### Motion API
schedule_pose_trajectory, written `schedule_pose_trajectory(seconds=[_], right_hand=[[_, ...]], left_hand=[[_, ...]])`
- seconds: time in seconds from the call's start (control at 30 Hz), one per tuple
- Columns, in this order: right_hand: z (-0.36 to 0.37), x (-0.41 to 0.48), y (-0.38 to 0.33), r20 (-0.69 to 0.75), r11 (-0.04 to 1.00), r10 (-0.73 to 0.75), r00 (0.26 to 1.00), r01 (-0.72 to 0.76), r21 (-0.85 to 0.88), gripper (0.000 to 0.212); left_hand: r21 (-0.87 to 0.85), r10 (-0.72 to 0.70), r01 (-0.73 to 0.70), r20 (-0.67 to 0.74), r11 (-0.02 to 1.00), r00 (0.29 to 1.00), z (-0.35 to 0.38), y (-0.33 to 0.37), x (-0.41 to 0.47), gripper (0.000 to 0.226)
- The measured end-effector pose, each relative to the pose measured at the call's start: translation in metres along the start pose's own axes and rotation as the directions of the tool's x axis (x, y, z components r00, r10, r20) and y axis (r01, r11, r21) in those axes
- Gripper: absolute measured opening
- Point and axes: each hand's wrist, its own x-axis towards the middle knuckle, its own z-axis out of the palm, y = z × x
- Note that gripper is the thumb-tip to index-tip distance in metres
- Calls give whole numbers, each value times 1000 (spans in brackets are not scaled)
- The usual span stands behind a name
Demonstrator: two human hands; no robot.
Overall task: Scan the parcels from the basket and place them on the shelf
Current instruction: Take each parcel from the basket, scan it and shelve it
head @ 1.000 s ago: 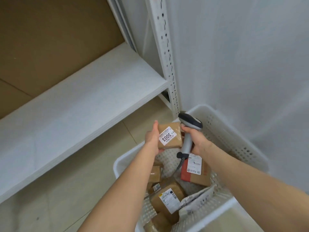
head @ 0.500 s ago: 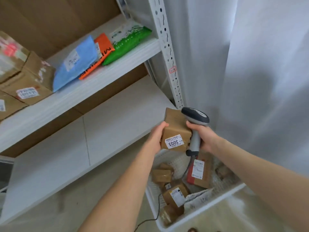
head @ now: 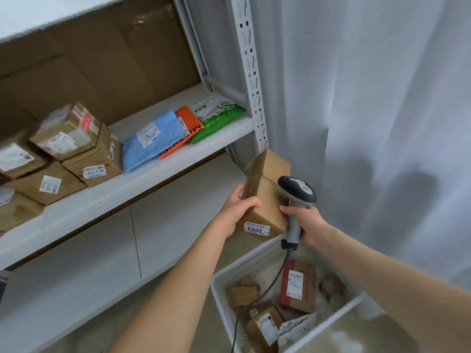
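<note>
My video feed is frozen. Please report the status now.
Left hand grips box. Right hand holds scanner. Box in the air, not yet on shelf. Upright post just behind box.

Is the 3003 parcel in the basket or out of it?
Out. The left hand holds the 3003 parcel above the basket, beside the scanner in the right hand.

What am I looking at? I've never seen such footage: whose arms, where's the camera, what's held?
No machine here: a person's bare arms, filmed by a camera worn on the head, looking down. The left hand grips a brown cardboard parcel labelled 3003; the right hand grips a grey handheld scanner beside it. Below stands a white plastic basket of more parcels. On the white shelf lie brown cardboard boxes, a blue mailer bag, an orange mailer bag and a green mailer bag.
</note>
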Motion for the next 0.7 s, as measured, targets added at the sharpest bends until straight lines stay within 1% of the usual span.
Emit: schedule_pose_trajectory(seconds=[0.07,0.2,0.27,0.37,0.47,0.53,0.57,0.6,0.67,0.7], right_hand=[[19,-16,1,-25,999,-36,999,37,31,50],[64,-48,21,-60,994,-94,994,98,53,54],[88,-61,34,-96,991,-118,988,124,57,55],[118,-85,50,-145,984,-148,978,160,78,52],[138,-107,68,-130,981,-140,982,156,116,55],[145,-123,77,-126,976,-155,980,172,133,57],[146,-130,81,-132,972,-168,977,187,144,56],[146,-137,84,-126,964,-183,975,203,170,54],[143,-151,91,-73,944,-203,976,215,251,53],[140,-157,94,-52,937,-205,977,212,279,53]], left_hand=[[14,37,-37,22,999,999,-18,3,-13,85],[129,146,-154,67,980,987,-64,-2,-43,84],[155,191,-203,85,967,978,-90,-7,-56,86],[209,205,-223,108,952,973,-121,-9,-76,91],[260,195,-220,120,940,973,-137,-10,-95,84],[282,185,-209,110,936,977,-140,-10,-106,89],[263,175,-195,99,945,980,-142,-9,-110,85],[198,155,-171,91,965,984,-144,-8,-113,73],[48,112,-118,105,992,988,-145,-8,-122,39],[24,95,-99,126,995,987,-144,-9,-129,27]])
